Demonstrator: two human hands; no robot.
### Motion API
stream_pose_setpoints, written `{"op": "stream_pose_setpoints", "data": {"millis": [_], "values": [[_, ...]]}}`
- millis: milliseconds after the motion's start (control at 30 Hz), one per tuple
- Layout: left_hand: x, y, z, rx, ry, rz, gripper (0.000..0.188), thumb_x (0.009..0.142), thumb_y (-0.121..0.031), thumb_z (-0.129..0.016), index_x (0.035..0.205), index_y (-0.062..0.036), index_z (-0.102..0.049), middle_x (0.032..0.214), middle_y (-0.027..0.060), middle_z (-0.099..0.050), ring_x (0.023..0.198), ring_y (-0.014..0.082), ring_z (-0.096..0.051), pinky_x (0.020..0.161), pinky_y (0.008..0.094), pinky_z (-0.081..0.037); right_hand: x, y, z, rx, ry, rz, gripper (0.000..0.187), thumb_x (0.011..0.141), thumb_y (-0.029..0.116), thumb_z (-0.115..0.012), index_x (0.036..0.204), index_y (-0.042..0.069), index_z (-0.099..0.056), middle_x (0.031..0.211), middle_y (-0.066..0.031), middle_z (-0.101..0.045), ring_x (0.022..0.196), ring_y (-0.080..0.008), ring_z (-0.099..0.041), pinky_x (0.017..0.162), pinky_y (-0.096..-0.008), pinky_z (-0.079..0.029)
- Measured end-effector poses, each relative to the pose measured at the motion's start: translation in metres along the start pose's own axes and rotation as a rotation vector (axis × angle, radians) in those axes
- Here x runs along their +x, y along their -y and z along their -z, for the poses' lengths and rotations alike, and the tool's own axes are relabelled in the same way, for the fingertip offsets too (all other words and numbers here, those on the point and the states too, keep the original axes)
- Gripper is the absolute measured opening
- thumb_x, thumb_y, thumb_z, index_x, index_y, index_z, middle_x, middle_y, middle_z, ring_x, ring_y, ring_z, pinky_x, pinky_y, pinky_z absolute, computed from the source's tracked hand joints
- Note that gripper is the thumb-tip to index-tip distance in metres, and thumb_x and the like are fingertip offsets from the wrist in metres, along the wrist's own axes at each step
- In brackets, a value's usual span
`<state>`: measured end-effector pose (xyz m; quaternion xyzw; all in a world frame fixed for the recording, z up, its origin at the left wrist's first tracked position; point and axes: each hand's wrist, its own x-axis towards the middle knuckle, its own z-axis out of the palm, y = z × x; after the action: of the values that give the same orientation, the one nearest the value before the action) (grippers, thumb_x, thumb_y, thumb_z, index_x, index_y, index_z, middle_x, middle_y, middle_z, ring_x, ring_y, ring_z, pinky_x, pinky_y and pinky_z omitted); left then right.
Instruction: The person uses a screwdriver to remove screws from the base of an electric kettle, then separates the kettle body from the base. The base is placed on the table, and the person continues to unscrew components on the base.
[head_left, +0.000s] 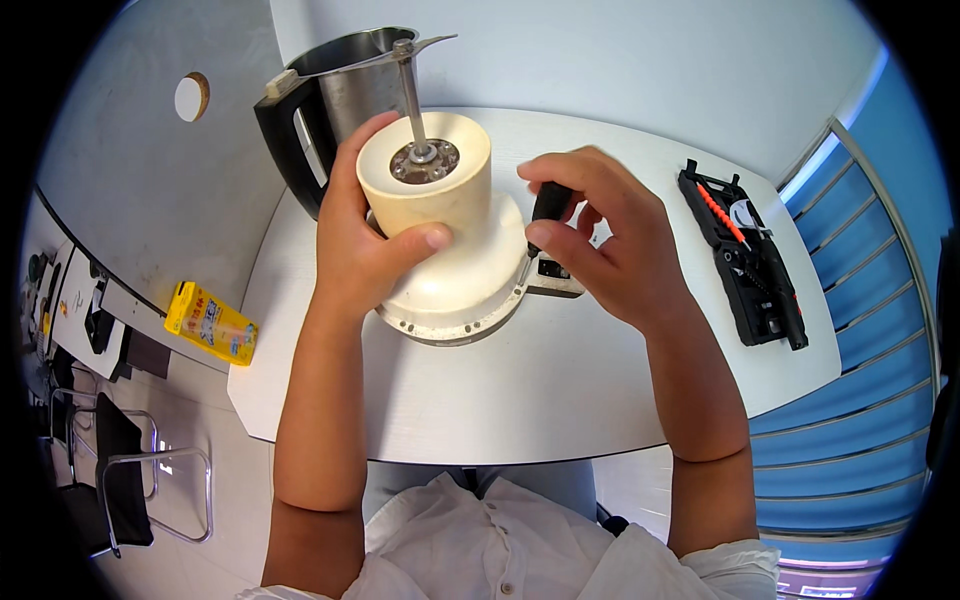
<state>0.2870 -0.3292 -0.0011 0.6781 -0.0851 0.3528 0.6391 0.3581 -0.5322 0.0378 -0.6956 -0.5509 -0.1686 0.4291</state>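
Observation:
A cream-coloured blender head (455,270), like the top of a soymilk maker, rests on the table with its metal shaft and blade (412,95) pointing up. My left hand (362,235) is wrapped round its raised neck, thumb across the front. In my right hand (610,225) is a small screwdriver with a black handle (550,205), pinched between thumb and fingers. Its thin tip reaches down to the right part of the wide rim, where small holes show. Close beside it, a socket block (555,278) juts out from the rim.
Behind stands a steel jug (365,95) with a black handle. An open black tool case (745,260) lies at the right of the white table (600,400). A yellow carton (210,325) is at the left edge. Metal railings (870,250) run along the right; a black chair (120,470) stands lower left.

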Motion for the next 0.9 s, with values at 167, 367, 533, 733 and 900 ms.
{"op": "stream_pose_setpoints", "data": {"millis": [167, 367, 533, 733, 900], "values": [[0.001, 0.0, -0.001, 0.0, 0.009, 0.002, 0.098, 0.053, -0.034, -0.082, 0.132, -0.0026, -0.035, 0.116, 0.0128, -0.055, 0.107, 0.0229, -0.056, 0.089, 0.0348, -0.047, 0.001, -0.006, 0.002, -0.055, -0.048, 0.127, 0.029, 0.078, 0.004, -0.061, 0.106, 0.008, -0.058, 0.075, -0.0066, -0.055, 0.063, -0.0206, -0.05, 0.06, -0.0307, -0.043], [0.0, 0.001, 0.0, -0.002, 0.004, -0.005, 0.098, 0.053, -0.034, -0.082, 0.132, -0.0022, -0.035, 0.117, 0.0127, -0.054, 0.107, 0.023, -0.056, 0.089, 0.0349, -0.047, 0.001, 0.003, 0.004, -0.058, -0.011, 0.037, 0.027, 0.079, 0.004, -0.062, 0.105, 0.008, -0.059, 0.075, -0.0063, -0.055, 0.062, -0.0211, -0.049, 0.059, -0.0316, -0.042], [0.0, 0.0, -0.001, -0.007, 0.006, -0.003, 0.097, 0.052, -0.033, -0.082, 0.132, -0.0024, -0.035, 0.117, 0.0127, -0.054, 0.107, 0.0228, -0.056, 0.089, 0.0351, -0.047, 0.001, 0.003, 0.003, -0.1, -0.002, 0.037, 0.024, 0.079, 0.011, -0.064, 0.102, 0.008, -0.06, 0.074, -0.0061, -0.055, 0.062, -0.0211, -0.05, 0.057, -0.0307, -0.042], [-0.001, -0.002, -0.003, 0.013, 0.019, 0.001, 0.095, 0.052, -0.029, -0.081, 0.132, -0.0034, -0.037, 0.116, 0.0123, -0.054, 0.108, 0.0227, -0.056, 0.089, 0.0349, -0.048, -0.002, 0.004, -0.003, -0.241, -0.116, 0.032, 0.021, 0.079, 0.024, -0.068, 0.093, 0.01, -0.061, 0.066, -0.0041, -0.057, 0.056, -0.0198, -0.053, 0.052, -0.0305, -0.041], [-0.003, -0.005, -0.005, 0.03, 0.032, -0.006, 0.093, 0.052, -0.029, -0.08, 0.131, -0.0041, -0.038, 0.117, 0.0123, -0.054, 0.108, 0.0229, -0.055, 0.089, 0.0351, -0.048, -0.003, 0.002, -0.009, -0.404, -0.181, 0.013, 0.021, 0.078, 0.027, -0.069, 0.088, 0.011, -0.06, 0.06, -0.0021, -0.056, 0.05, -0.0188, -0.053, 0.048, -0.0296, -0.04]]}}
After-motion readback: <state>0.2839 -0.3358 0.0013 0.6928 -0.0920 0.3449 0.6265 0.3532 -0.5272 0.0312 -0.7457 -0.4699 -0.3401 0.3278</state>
